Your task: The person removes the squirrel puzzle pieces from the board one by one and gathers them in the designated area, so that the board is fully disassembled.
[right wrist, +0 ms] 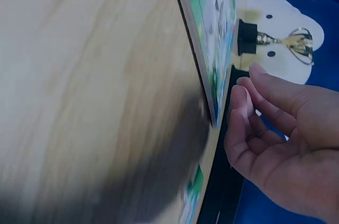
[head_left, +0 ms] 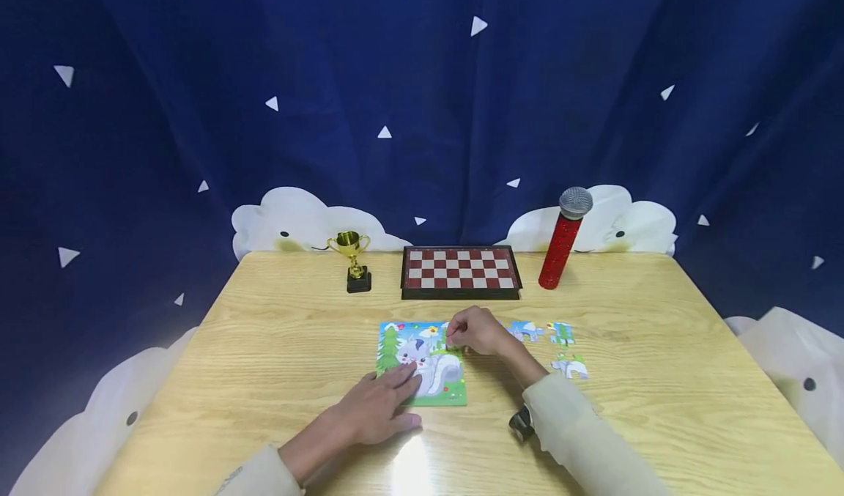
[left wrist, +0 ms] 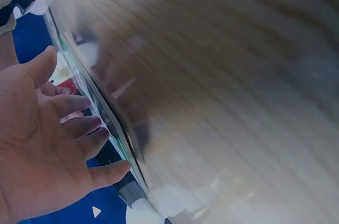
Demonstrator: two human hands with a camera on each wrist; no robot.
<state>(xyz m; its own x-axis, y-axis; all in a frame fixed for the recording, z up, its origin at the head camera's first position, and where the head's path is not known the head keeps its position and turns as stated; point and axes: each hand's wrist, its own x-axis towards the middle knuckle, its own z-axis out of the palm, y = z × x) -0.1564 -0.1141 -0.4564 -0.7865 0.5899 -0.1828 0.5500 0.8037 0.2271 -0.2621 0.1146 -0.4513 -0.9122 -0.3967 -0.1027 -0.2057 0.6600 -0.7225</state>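
Midway between the left and right edges of the counter (head_left: pixel 264 342), in from its far edge, a squirrel puzzle (head_left: pixel 438 375) lies flat. The left hand (head_left: pixel 377 412) rests on its near left part, grip released, fingers extended. The right hand (head_left: pixel 478 331) bends its fingers at the puzzle's far right corner; whether that grip pinches a piece, I cannot tell. Loose pieces (head_left: pixel 570 366) lie toward the counter's right edge. Near the far edge are a gold trophy (head_left: pixel 357 270), a checkered board (head_left: pixel 460 269) and a red microphone (head_left: pixel 563 248).

Puzzle (head_left: pixel 431 387) like printed board; bench (head_left: pixel 277 349) of wood look, glossy; trophy (head_left: pixel 357 267) shiny, metal-like; microphone handle (head_left: pixel 560 253) glittery; curtain (head_left: pixel 422 71) matt cloth.
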